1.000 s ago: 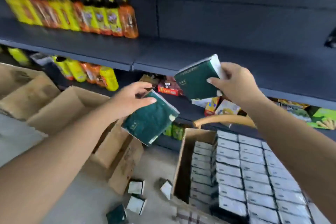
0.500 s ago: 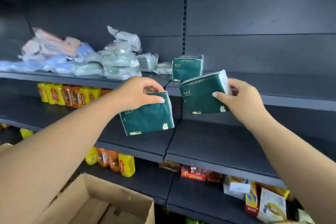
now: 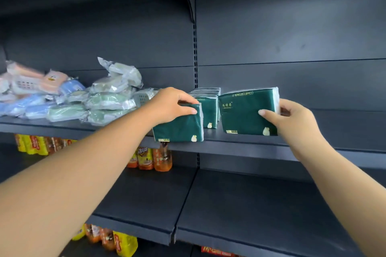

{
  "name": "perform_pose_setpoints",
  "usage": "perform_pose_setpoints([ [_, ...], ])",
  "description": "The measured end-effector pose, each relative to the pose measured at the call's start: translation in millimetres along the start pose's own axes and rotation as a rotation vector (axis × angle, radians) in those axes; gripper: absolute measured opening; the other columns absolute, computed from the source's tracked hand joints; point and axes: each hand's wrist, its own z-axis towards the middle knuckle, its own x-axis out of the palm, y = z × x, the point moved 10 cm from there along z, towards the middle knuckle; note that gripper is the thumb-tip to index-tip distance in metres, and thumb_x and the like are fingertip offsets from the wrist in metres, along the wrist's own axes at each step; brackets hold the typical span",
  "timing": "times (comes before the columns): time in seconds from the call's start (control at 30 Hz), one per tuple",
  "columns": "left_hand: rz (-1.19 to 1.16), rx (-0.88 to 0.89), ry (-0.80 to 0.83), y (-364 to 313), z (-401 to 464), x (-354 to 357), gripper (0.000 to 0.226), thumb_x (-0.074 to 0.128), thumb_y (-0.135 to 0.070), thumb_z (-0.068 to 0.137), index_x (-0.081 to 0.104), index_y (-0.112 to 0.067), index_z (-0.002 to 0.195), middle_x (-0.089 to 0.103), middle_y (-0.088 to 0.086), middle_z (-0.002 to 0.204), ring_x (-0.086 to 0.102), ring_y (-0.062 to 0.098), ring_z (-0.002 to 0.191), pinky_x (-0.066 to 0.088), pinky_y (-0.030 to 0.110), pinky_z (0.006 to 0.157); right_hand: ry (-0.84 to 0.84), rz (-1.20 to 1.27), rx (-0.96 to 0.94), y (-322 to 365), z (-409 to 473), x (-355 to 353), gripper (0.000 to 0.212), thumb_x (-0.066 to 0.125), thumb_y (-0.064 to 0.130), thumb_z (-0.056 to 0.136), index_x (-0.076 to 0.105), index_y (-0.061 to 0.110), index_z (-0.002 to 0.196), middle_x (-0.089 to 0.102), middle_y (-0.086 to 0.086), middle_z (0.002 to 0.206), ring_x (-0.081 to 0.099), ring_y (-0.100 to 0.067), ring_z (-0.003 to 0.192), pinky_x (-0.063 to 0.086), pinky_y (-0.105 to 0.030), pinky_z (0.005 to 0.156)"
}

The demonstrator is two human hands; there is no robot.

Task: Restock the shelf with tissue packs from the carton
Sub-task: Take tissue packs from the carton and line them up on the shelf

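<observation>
Both forearms and hands, left and right, are bare: no sleeves or gloves.

Both my arms reach forward and up. My left hand curls over the top of its tissue pack, thumb in front. My right hand pinches a 2nd tissue pack by its right edge.

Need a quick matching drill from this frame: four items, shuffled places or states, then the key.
1. left hand
2. right hand
3. row of green packs
4. orange bottles

A. grips the pack right of the row
B. one shelf lower
C. grips the pack at the shelf's front edge
D. stands between both held packs

Pairs: 1-C, 2-A, 3-D, 4-B
</observation>
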Motion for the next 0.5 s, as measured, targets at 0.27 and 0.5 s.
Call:
perform_pose_setpoints([
  [0.27, -0.049, -0.022, 0.014, 2, 53, 45, 0.033, 0.064, -0.024, 0.087, 0.064, -0.020, 0.119, 0.059, -0.003, 0.128, 0.049, 0.013, 0.122, 0.031, 0.022, 0.102, 0.022, 0.074, 0.038, -29, 33, -2, 0.005, 0.063, 0.014, 0.087, 0.067, 0.015, 0.086, 0.070, -0.010, 0.094, 0.066, -0.026, 0.079, 0.056, -0.042, 0.081],
  [0.5, 0.065, 0.013, -0.027, 7, 76, 59, 0.036, 0.064, -0.032, 0.085, 0.061, -0.029, 0.121, 0.053, -0.001, 0.120, 0.043, 0.020, 0.120, 0.033, 0.034, 0.103, -0.003, 0.093, 0.036, -40, 66, -4, 0.006, 0.064, 0.014, 0.086, 0.068, 0.017, 0.083, 0.071, -0.005, 0.091, 0.067, -0.028, 0.090, 0.053, -0.050, 0.085],
])
